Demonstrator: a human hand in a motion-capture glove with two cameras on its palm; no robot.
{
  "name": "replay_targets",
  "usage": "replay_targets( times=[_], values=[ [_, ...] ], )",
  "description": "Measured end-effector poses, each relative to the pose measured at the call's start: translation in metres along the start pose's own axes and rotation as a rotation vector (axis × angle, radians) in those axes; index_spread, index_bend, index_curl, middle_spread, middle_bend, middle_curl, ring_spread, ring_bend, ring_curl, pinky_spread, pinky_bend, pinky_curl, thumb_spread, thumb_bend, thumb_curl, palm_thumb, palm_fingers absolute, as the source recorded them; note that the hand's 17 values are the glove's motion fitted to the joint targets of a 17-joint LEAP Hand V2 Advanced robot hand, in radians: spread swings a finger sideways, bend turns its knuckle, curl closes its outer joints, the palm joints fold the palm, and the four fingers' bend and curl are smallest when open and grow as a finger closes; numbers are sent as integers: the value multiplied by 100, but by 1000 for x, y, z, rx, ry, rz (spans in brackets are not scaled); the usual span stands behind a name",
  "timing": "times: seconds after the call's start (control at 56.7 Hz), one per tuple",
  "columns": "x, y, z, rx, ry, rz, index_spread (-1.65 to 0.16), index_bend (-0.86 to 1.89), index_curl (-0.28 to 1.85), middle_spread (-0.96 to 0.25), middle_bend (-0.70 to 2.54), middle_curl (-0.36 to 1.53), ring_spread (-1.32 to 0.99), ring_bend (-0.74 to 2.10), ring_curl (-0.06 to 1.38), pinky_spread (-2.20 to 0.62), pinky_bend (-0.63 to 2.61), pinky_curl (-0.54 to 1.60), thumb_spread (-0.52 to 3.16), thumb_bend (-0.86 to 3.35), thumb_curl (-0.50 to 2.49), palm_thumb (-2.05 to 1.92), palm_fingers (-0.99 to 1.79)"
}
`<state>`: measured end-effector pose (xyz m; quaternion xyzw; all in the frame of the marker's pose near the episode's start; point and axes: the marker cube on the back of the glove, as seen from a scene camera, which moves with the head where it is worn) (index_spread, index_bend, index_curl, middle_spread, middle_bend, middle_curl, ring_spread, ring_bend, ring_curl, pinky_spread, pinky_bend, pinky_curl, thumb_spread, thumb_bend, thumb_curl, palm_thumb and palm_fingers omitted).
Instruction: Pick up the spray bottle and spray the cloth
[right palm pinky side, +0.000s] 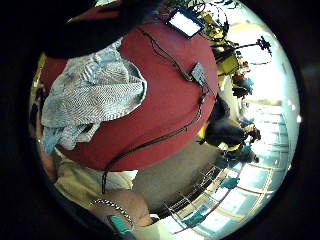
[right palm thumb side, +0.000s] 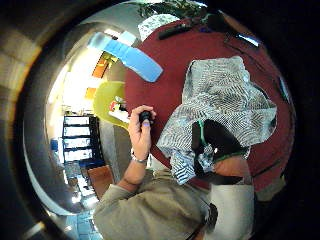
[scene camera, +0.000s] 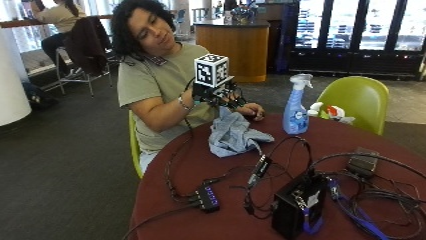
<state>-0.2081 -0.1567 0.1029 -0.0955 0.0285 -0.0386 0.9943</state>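
A person sits at the far left side of a round dark red tabletop (scene camera: 219, 205). The spray bottle (scene camera: 295, 106), blue with a white trigger head, stands upright on the far part of the tabletop, its long axis vertical and its nozzle pointing right toward a lime green chair (scene camera: 359, 97). The grey-blue cloth (scene camera: 233, 136) lies crumpled on the tabletop left of the bottle and apart from it, just in front of the person. The gloved right hand (scene camera: 223, 95) is raised above the cloth, holding nothing; whether its fingers are spread or curled cannot be told. The bare left hand (scene camera: 255, 111) rests near the tabletop's far edge, between cloth and bottle, pinching a small dark object (right palm thumb side: 145, 117).
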Motion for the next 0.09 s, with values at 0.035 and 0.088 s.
replay_targets(
  times=[0.035, 0.088],
  values=[
    [-1, 1, 2, -1, -6, -3, -42, 26, 37, 1, 17, 29, -7, 32, 33, 20, 15, 25, 113, -1, 46, 75, 22],
    [-3, 2, 4, 2, -13, -4, -42, 27, 37, 1, 17, 29, -7, 32, 32, 20, 16, 25, 112, -2, 46, 75, 22]
  ],
)
